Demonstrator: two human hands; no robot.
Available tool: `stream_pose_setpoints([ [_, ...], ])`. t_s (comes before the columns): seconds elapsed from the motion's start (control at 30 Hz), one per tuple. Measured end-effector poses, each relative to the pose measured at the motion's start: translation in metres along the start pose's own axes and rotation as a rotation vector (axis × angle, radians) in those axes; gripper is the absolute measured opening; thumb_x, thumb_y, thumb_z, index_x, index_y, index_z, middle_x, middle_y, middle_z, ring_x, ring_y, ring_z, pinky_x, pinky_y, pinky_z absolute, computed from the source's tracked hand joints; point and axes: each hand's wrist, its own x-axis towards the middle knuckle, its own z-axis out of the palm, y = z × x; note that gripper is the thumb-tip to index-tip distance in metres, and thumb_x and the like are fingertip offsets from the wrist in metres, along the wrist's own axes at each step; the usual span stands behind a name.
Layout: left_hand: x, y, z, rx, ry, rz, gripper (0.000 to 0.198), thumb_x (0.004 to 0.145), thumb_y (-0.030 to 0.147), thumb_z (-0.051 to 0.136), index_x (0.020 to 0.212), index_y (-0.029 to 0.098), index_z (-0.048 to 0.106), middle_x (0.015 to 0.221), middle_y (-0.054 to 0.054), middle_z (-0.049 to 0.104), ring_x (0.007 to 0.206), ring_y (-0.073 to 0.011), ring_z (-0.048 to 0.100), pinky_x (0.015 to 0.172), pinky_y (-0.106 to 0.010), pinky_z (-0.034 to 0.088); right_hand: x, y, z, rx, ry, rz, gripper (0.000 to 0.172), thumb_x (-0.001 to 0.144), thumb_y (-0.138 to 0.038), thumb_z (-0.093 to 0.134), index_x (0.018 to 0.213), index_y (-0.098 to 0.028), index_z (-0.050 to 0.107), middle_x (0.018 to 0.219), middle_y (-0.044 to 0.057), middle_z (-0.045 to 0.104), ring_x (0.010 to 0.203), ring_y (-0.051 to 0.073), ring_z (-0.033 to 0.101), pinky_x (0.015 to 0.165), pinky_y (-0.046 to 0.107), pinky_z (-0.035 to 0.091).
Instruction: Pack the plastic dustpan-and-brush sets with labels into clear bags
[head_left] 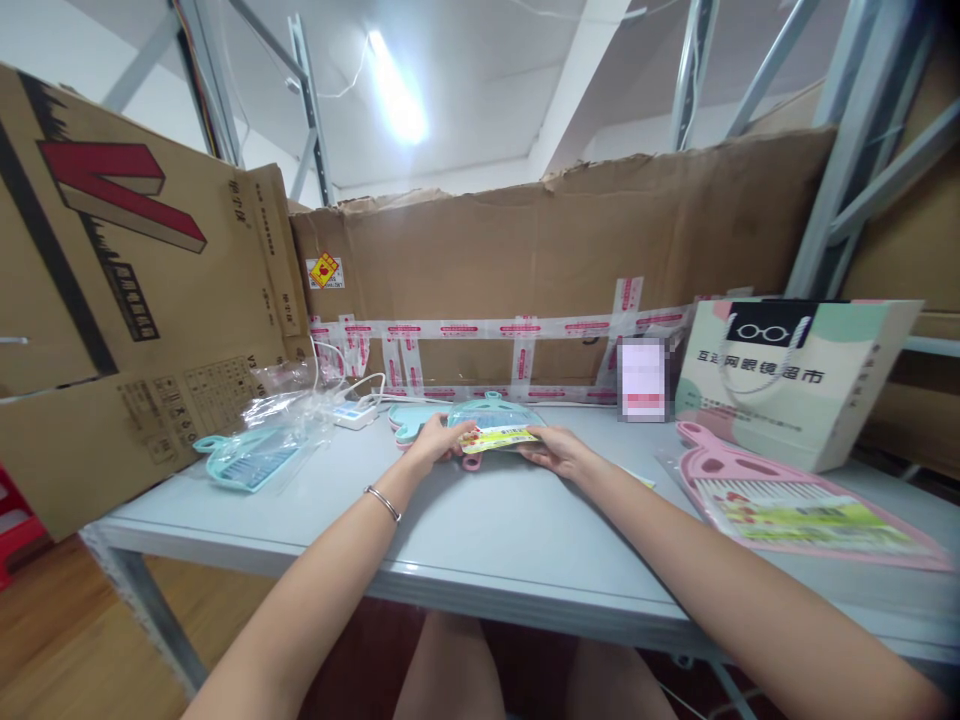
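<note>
Both hands are at the middle of the table, around a small teal dustpan [491,410] whose handle end points away from me. A printed yellow-green label card [499,438] lies along its near edge. My left hand [437,442] grips the left side with closed fingers. On the right side, my right hand [556,452] pinches the edge by the card's end. A pink handle end [471,463] pokes out below the card; the rest of that piece is hidden. Just behind my left hand lie more teal dustpans [407,422], partly covered.
At left, a teal dustpan with a brush [255,460] lies by clear plastic bags [300,410] and a white power strip [354,414]. A bagged pink dustpan set [795,500], paper bag [787,380] and blurred phone-like screen [643,380] stand right. Cardboard [562,250] walls the back.
</note>
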Motion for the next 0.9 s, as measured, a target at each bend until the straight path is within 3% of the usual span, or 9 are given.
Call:
stream_pose_setpoints([
  [0.17, -0.003, 0.001, -0.001, -0.047, -0.085, 0.01, 0.093, 0.05, 0.044, 0.078, 0.128, 0.016, 0.034, 0.089, -0.007, 0.063, 0.061, -0.0125, 0.057, 0.047, -0.02, 0.04, 0.002, 0.001, -0.001, 0.009, 0.024, -0.009, 0.018, 0.084, -0.015, 0.049, 0.101, -0.012, 0.054, 0.063, 0.004, 0.065, 0.047, 0.01, 0.06, 0.046, 0.019, 0.054],
  [0.3, -0.011, 0.004, -0.001, 0.033, -0.126, 0.008, 0.114, 0.046, 0.043, 0.08, 0.138, 0.017, 0.017, 0.088, -0.007, 0.063, 0.053, -0.0114, 0.053, 0.049, -0.023, 0.041, 0.003, 0.001, -0.001, 0.004, 0.024, -0.002, 0.02, 0.086, -0.019, 0.046, 0.103, -0.011, 0.053, 0.06, 0.004, 0.063, 0.045, 0.01, 0.059, 0.043, 0.019, 0.053],
  [0.4, -0.02, 0.008, -0.003, 0.167, -0.187, 0.072, 0.125, 0.045, 0.046, 0.079, 0.141, 0.014, 0.006, 0.083, -0.007, 0.062, 0.057, -0.0162, 0.057, 0.055, -0.027, 0.043, 0.004, 0.001, -0.001, 0.002, 0.023, -0.001, 0.02, 0.087, -0.019, 0.044, 0.104, -0.011, 0.052, 0.057, 0.003, 0.061, 0.045, 0.01, 0.059, 0.043, 0.018, 0.053],
  [0.5, -0.027, 0.011, -0.007, 0.343, -0.13, 0.232, 0.123, 0.04, 0.051, 0.079, 0.14, 0.016, 0.015, 0.102, -0.014, 0.057, 0.082, -0.0259, 0.061, 0.072, -0.034, 0.044, 0.004, 0.001, -0.002, 0.002, 0.027, 0.001, 0.02, 0.087, -0.018, 0.044, 0.105, -0.011, 0.052, 0.057, 0.002, 0.061, 0.045, 0.01, 0.059, 0.043, 0.018, 0.053],
  [0.57, -0.028, 0.012, -0.008, 0.501, -0.015, 0.378, 0.115, 0.037, 0.054, 0.078, 0.135, 0.02, 0.029, 0.121, -0.017, 0.045, 0.102, -0.0317, 0.054, 0.083, -0.038, 0.041, 0.004, 0.001, -0.002, 0.001, 0.027, 0.004, 0.021, 0.086, -0.017, 0.046, 0.105, -0.011, 0.052, 0.058, 0.003, 0.062, 0.045, 0.01, 0.059, 0.042, 0.018, 0.053],
  [0.63, -0.028, 0.013, -0.007, 0.672, 0.025, 0.543, 0.101, 0.039, 0.054, 0.078, 0.127, 0.022, 0.041, 0.129, -0.016, 0.035, 0.112, -0.0338, 0.045, 0.089, -0.041, 0.037, 0.004, 0.001, -0.002, 0.001, 0.025, 0.006, 0.021, 0.086, -0.017, 0.047, 0.105, -0.011, 0.052, 0.058, 0.004, 0.062, 0.045, 0.011, 0.059, 0.042, 0.018, 0.052],
  [0.8, -0.024, 0.016, 0.0, 0.903, -0.037, 0.858, 0.018, 0.074, 0.029, 0.061, 0.092, 0.023, 0.062, 0.111, -0.006, 0.051, 0.101, -0.0231, 0.046, 0.084, -0.037, 0.036, 0.006, 0.002, -0.003, 0.018, 0.013, 0.008, 0.023, 0.083, -0.021, 0.054, 0.104, -0.011, 0.052, 0.06, 0.005, 0.063, 0.044, 0.011, 0.059, 0.039, 0.018, 0.051],
  [0.83, -0.022, 0.016, 0.0, 0.909, -0.012, 0.892, 0.011, 0.078, 0.026, 0.056, 0.086, 0.023, 0.063, 0.106, -0.005, 0.054, 0.098, -0.0213, 0.047, 0.082, -0.035, 0.035, 0.007, 0.002, -0.004, 0.023, 0.012, 0.008, 0.025, 0.081, -0.022, 0.057, 0.103, -0.01, 0.053, 0.06, 0.005, 0.063, 0.044, 0.011, 0.059, 0.04, 0.018, 0.051],
  [0.9, -0.019, 0.015, -0.003, 0.921, 0.033, 0.95, 0.014, 0.082, 0.024, 0.051, 0.081, 0.022, 0.064, 0.099, -0.005, 0.057, 0.094, -0.0196, 0.047, 0.08, -0.033, 0.033, 0.008, 0.002, -0.004, 0.029, 0.012, 0.006, 0.029, 0.078, -0.023, 0.061, 0.102, -0.009, 0.053, 0.06, 0.006, 0.063, 0.044, 0.011, 0.059, 0.04, 0.018, 0.052],
])
